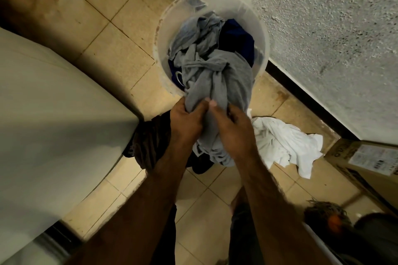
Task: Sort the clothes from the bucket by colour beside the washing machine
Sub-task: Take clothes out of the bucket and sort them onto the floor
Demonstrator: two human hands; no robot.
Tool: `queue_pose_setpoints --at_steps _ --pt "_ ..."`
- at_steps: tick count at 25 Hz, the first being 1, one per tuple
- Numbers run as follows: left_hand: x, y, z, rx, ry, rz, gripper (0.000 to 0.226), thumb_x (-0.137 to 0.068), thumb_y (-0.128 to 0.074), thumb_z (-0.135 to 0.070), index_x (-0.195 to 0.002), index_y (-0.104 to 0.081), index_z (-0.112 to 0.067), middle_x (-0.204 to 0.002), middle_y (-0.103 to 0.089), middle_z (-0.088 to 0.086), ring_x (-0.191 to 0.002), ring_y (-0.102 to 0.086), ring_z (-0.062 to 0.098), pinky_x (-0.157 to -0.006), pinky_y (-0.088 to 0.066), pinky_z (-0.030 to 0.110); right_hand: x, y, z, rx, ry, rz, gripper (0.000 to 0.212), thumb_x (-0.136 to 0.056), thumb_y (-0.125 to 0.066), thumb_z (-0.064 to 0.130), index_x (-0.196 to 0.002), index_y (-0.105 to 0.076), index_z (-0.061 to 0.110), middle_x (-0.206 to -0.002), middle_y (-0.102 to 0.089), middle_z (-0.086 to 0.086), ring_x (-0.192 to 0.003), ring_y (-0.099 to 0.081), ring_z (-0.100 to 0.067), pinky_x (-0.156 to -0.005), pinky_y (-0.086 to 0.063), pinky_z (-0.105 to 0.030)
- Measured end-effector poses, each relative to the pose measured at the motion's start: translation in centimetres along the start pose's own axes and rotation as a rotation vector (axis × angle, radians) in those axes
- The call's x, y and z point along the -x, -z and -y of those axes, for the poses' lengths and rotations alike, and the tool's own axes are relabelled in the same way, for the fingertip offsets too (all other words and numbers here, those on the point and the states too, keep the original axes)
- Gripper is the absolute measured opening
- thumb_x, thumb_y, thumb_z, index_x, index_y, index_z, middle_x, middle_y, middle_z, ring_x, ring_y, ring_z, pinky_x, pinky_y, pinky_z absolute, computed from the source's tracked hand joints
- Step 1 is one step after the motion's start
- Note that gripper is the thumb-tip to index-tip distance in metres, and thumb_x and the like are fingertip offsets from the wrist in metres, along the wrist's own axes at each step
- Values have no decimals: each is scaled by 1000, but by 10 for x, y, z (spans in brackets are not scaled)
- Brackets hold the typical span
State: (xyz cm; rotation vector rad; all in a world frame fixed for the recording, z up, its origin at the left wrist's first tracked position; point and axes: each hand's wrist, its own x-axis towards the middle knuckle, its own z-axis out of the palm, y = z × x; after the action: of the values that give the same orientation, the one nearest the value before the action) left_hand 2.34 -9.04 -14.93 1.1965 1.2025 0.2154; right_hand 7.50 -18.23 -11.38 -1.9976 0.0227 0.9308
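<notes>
Both hands gripped 1 grey garment (217, 84) trailing out of the bucket (163, 34). The left hand (187, 120) and right hand (231, 129) had fingers curled tight into its cloth. A white garment (284, 142) lay on the floor beside the washing machine (53, 114).

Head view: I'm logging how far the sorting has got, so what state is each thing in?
Bucket: upright, holding clothes.
Grey garment: half out of the bucket, gripped by both hands.
Blue garment: in the bucket.
White cloth: crumpled on the floor.
Dark clothes: heaped beside the washing machine.
Left hand: closed on grey garment.
Right hand: closed on grey garment.
</notes>
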Motion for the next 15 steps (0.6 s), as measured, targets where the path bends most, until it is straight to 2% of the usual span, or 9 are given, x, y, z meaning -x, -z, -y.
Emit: queue_pose_setpoints --at_steps 2,4,6,7,9,11,12,13,15 --pt "3 -2 -4 -151 -153 19 22 -93 -67 -17 -111 -70 -7 -104 -74 4 -100 -71 23 -81 -62 32 -5 9 15 -58 65 -76 47 -89 -66 60 -117 -69 22 -106 -73 7 -90 -68 -3 -79 -56 -26" --pt "17 -4 -14 -200 -387 109 12 -89 -62 -12 -96 -70 -17 -101 -68 -6 -101 -66 18 -88 -57 35 -14 23 29 -206 72 -43 74 -78 -73 60 -139 -53 23 -123 -66 11 -103 -66 1 -85 -58 -23" --pt "34 -7 -15 -211 -566 294 23 -88 -60 -6 -102 -71 -21 -112 -66 -3 -110 -63 16 -97 -53 35 -26 36 34 -254 71 31 78 -78 -79 49 -144 -44 26 -134 -60 12 -113 -63 2 -93 -56 -21" --pt "40 -8 -11 -217 -582 375 24 -87 -60 -4 -105 -71 -15 -116 -66 3 -112 -64 18 -98 -53 38 -31 41 34 -157 56 38 81 -80 -83 43 -148 -42 27 -140 -57 9 -120 -60 -1 -99 -53 -25" --pt "47 -8 0 -253 -497 443 33 -85 -56 -3 -115 -67 -8 -118 -68 7 -112 -65 19 -98 -54 45 -39 45 27 60 51 4 60 -81 -81 35 -136 -58 26 -135 -64 2 -120 -63 -14 -104 -53 -37" --pt "45 -6 4 -215 -366 443 36 -83 -58 -7 -119 -63 -8 -115 -68 7 -108 -67 18 -95 -56 46 -37 43 20 88 84 -141 12 -84 -75 27 -95 -72 26 -99 -75 0 -93 -72 -17 -89 -60 -43" --pt "44 -5 2 -169 -316 453 38 -84 -61 -12 -122 -60 -9 -116 -68 7 -110 -66 18 -96 -56 44 -32 42 20 36 100 -227 6 -87 -73 24 -84 -70 27 -85 -74 4 -81 -72 -11 -80 -62 -38" --pt "43 -5 -1 -102 -262 447 43 -86 -65 -20 -127 -57 -10 -120 -66 5 -114 -65 18 -98 -56 41 -27 41 22 -65 110 -314 13 -91 -72 21 -80 -68 27 -78 -71 10 -73 -69 -1 -71 -61 -27" --pt "37 -7 -11 75 -67 355 55 -87 -70 -39 -134 -53 -17 -127 -65 1 -120 -63 20 -98 -56 37 -11 35 23 -236 87 -394 17 -94 -69 17 -78 -66 21 -69 -65 14 -59 -62 6 -56 -49 -11"
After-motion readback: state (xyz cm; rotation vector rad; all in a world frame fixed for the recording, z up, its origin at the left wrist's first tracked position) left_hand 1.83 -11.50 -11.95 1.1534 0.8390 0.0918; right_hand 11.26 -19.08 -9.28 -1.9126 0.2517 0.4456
